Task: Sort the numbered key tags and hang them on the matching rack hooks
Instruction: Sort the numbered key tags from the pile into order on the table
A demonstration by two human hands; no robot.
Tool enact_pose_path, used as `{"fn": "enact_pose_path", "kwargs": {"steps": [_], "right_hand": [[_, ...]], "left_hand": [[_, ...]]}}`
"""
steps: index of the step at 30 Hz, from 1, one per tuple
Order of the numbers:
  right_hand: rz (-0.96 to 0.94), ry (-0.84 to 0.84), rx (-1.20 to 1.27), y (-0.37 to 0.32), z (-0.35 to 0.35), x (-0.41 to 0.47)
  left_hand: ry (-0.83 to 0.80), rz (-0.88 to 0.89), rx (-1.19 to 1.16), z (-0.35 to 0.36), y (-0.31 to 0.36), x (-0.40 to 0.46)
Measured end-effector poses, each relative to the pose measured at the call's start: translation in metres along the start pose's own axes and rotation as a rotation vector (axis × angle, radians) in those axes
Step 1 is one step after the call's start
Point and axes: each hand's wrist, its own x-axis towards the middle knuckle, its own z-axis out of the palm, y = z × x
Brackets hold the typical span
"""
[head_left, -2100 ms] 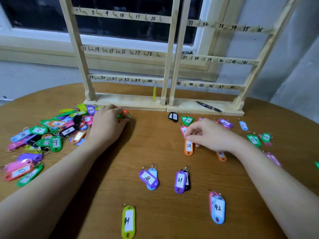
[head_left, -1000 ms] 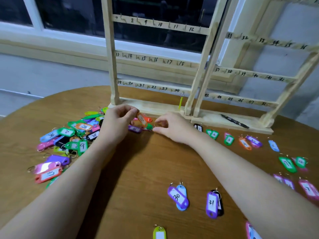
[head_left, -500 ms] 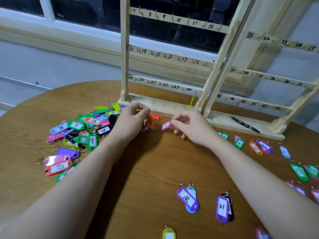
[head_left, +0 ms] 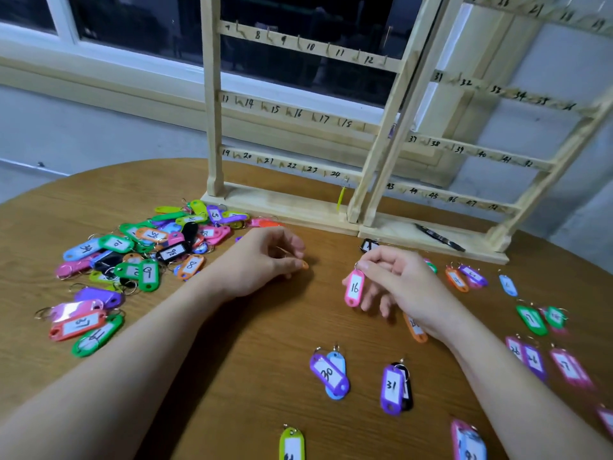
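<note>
**Pink tag 16 in your right hand, hanging by its ring**

Head view: your right hand [head_left: 403, 287] pinches the ring of the pink tag marked 16 [head_left: 354, 288], just above the counter [head_left: 232, 360]. It looks light, stiff plastic; keep hold of the metal ring, since that is what slips over a hook. Its long axis hangs nearly vertical, ring uppermost, label towards you. Your left hand [head_left: 262, 260] curls round a small orange tag [head_left: 304, 265]. Hook 16 [head_left: 289, 111] sits on the rack's middle-left rail.
</note>
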Motion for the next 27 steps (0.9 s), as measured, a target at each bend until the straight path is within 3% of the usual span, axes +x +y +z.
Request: {"fn": "enact_pose_path", "kwargs": {"steps": [4, 21, 27], "right_hand": [[0.004, -0.042, 0.002, 0.001, -0.001, 0.000], [-0.081, -0.175, -0.160, 0.006, 0.012, -0.001], [-0.114, -0.171, 0.010, 0.005, 0.016, -0.001]], "left_hand": [[0.007, -0.036, 0.113, 0.000, 0.000, -0.002], [-0.045, 0.011, 0.161, 0.009, 0.004, -0.006], [-0.002, 0.010, 0.186, 0.010, 0.006, -0.006]]}}
